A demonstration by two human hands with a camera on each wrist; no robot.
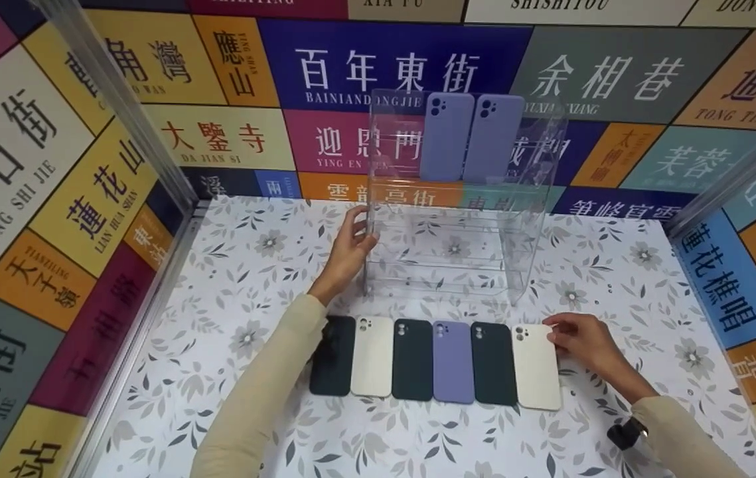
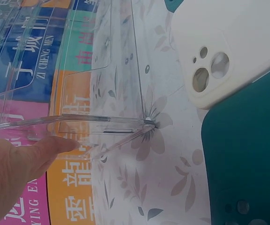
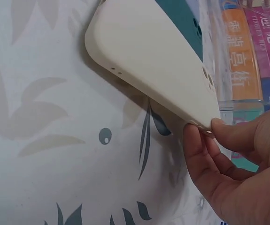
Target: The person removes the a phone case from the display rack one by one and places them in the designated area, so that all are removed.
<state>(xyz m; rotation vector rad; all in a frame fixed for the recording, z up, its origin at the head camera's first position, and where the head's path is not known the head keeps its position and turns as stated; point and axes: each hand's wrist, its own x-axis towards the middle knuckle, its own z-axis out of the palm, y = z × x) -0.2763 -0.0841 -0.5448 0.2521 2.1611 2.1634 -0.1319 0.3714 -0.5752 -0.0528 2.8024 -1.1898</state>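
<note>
Rounded cream case (image 1: 537,368) in right hand (image 1: 587,340)

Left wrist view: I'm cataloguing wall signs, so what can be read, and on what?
"ZI CHENG MEN": blue panel; characters unclear.
"YING EN": pink panel; characters partly hidden.
"雲龍": orange panel; other characters unclear.
Green panel: red characters too blurred to read.
Writing along the top edge: cut off or blurred.
White phone case, green phone case: no lettering seen.
</note>
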